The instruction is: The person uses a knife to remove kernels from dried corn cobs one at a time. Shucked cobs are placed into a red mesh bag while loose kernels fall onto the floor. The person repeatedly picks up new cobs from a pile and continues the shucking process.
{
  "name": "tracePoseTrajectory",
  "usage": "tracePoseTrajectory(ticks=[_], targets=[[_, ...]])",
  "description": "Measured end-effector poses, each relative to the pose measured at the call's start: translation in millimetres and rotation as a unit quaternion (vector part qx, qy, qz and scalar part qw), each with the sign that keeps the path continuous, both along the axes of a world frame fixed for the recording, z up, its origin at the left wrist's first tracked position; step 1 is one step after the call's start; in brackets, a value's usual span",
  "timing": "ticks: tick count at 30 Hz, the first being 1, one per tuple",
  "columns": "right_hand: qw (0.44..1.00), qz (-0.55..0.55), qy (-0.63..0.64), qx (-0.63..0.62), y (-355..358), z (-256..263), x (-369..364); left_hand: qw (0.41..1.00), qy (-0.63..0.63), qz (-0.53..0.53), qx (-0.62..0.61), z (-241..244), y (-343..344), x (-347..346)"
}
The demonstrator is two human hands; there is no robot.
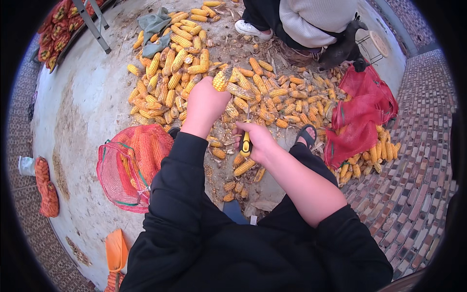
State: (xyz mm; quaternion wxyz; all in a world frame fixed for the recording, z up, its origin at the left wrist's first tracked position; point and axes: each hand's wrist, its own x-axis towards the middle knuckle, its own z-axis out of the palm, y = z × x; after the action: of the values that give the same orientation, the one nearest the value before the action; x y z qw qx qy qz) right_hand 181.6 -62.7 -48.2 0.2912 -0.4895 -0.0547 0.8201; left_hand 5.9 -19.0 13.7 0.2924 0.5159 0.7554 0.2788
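My left hand (208,98) grips an ear of corn (220,81), whose yellow kernels and darkened tip stick out above the fist. Just to its right and lower, my right hand (255,140) is closed around a yellow-and-black screwdriver (246,144), the thin metal shaft pointing away from me. Beyond both hands spreads a heap of husked corn cobs (175,69). A few loose cobs (244,167) lie on the floor below my right hand. Left of my left forearm stands a red mesh sack (151,146) with corn inside.
Another person (310,22) sits at the far side, beside a dark animal-shaped object (341,45). Red mesh (359,109) covers more corn at right. An orange shovel blade (116,251) is at lower left, filled sacks (58,33) and ladder legs (91,25) at upper left.
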Motion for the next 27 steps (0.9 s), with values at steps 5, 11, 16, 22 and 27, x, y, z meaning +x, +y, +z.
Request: tracePoseTrajectory(ticks=[5, 11, 16, 22, 27], targets=[[0.918, 0.078, -0.222, 0.319, -8.9, 29.0, 4.7, 0.994, 0.107, -0.035, -0.011, 6.1, -1.0, -3.9], [0.809, 0.055, -0.377, 0.448, 8.9, 120.1, 6.3, 0.99, 0.122, -0.061, -0.038, -2.3, -0.5, -15.0], [0.614, -0.253, -0.216, 0.716, 13.2, 237.8, 5.5, 0.99, 0.132, -0.058, -0.012, -0.3, -8.7, -13.3], [0.528, 0.56, -0.545, 0.334, -29.5, -123.7, 94.2, 0.992, 0.064, -0.055, 0.096, 31.8, -2.2, 17.7], [0.808, 0.282, -0.48, 0.192, -42.2, 0.3, 1.3, 0.994, 0.058, -0.057, 0.069, 15.3, -9.9, -7.1]])
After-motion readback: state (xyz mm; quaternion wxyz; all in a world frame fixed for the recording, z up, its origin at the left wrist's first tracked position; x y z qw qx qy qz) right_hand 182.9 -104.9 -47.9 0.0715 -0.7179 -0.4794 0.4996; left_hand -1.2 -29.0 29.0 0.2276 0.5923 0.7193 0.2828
